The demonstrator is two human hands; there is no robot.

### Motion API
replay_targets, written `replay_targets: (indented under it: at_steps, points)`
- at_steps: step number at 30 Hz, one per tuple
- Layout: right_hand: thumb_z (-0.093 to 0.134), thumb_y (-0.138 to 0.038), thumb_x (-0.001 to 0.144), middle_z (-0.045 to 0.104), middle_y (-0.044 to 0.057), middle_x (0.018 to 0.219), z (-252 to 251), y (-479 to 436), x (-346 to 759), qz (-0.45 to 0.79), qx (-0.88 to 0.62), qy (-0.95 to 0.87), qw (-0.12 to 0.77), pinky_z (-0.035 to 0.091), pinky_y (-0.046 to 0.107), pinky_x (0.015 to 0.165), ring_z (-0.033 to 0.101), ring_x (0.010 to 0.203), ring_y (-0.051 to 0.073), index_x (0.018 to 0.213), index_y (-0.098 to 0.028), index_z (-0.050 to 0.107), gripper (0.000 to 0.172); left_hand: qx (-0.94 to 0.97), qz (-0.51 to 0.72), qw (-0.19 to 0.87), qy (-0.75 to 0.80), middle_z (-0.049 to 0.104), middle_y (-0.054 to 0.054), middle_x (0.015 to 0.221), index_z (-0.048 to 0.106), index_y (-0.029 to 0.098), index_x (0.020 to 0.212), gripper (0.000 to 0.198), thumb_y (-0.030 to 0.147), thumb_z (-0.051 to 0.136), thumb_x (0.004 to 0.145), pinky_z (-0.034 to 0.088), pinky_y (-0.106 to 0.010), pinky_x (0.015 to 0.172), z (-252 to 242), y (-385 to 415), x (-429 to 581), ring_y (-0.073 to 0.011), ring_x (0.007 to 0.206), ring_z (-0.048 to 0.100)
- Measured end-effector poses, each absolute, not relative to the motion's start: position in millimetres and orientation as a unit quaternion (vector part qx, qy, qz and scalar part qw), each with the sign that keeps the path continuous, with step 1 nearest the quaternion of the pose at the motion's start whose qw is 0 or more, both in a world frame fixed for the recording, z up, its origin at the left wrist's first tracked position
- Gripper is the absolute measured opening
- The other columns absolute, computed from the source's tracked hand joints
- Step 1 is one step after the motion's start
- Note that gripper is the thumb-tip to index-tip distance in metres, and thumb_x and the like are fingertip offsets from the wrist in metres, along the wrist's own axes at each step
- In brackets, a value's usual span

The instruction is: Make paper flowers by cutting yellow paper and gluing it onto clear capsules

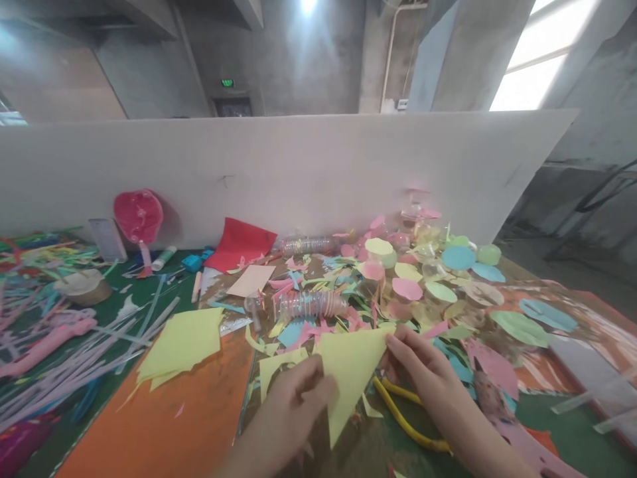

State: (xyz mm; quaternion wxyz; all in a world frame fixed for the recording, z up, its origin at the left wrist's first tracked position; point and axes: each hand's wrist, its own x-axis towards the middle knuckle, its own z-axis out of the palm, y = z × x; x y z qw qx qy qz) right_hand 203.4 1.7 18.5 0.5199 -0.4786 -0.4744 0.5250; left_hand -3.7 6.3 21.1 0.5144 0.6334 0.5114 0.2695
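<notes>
A pale yellow sheet of paper [352, 373], folded to a triangle with its point downward, is held up over the scrap-strewn table. My right hand [432, 372] pinches its upper right corner between thumb and fingers. At its left edge my left hand [297, 406] is closed on the paper, the thumb slightly blurred by motion. Yellow loop handles [405, 418], apparently of scissors, show below my right hand; whether they touch the hand I cannot tell. A stack of yellow paper sheets [186, 345] lies to the left on an orange board [199, 411].
Paper scraps surround two clear ribbed plastic tubes [311, 304]. Coloured paper discs on clear cups [408, 289] stand at right, near a pink glue gun [512, 418]. Purple strips [99, 358], a phone [108, 240] and a pink balloon-like object [139, 216] are left. A white panel [279, 172] stands behind.
</notes>
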Motion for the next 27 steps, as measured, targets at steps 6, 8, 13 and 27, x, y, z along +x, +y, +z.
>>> replay_targets:
  at_steps: [6,8,13,27]
  points:
    - [0.060,-0.062,0.083,0.051,-0.003,0.057,27,4,209,0.523,-0.476,-0.503,0.496,0.041,0.022,0.056,0.046,0.054,0.010,0.062,-0.020,0.051,0.048,0.627,0.261,0.556,0.479,0.048,0.005,0.063,0.058,0.020,0.093,0.037,0.056,0.054,0.086,0.029,-0.018,0.043,50,32,9,-0.0077,0.048,0.041]
    - [0.058,-0.060,0.086,0.052,-0.002,0.061,25,7,211,0.503,-0.483,-0.499,0.515,0.042,0.022,0.056,0.047,0.055,0.010,0.066,-0.020,0.052,0.045,0.617,0.244,0.581,0.472,0.048,0.006,0.060,0.058,0.021,0.096,0.036,0.056,0.055,0.086,0.025,-0.017,0.039,58,43,11,-0.0064,0.042,0.038]
    - [0.064,-0.042,0.087,0.053,-0.003,0.082,11,10,213,0.373,-0.466,-0.540,0.593,0.049,0.023,0.061,0.053,0.067,0.012,0.108,-0.029,0.053,0.027,0.594,0.284,0.595,0.461,0.053,0.006,0.061,0.058,0.020,0.096,0.034,0.052,0.062,0.084,0.026,-0.014,0.036,70,58,17,-0.0047,0.041,0.039]
    - [0.062,-0.033,0.090,0.061,0.005,0.105,6,9,213,0.350,-0.420,-0.663,0.512,0.048,0.031,0.087,0.059,0.098,0.020,0.090,-0.029,0.077,0.015,0.695,0.216,0.548,0.413,0.063,0.001,0.085,0.055,0.021,0.104,0.027,0.045,0.051,0.093,0.042,-0.024,0.067,60,50,10,-0.0124,0.072,0.056]
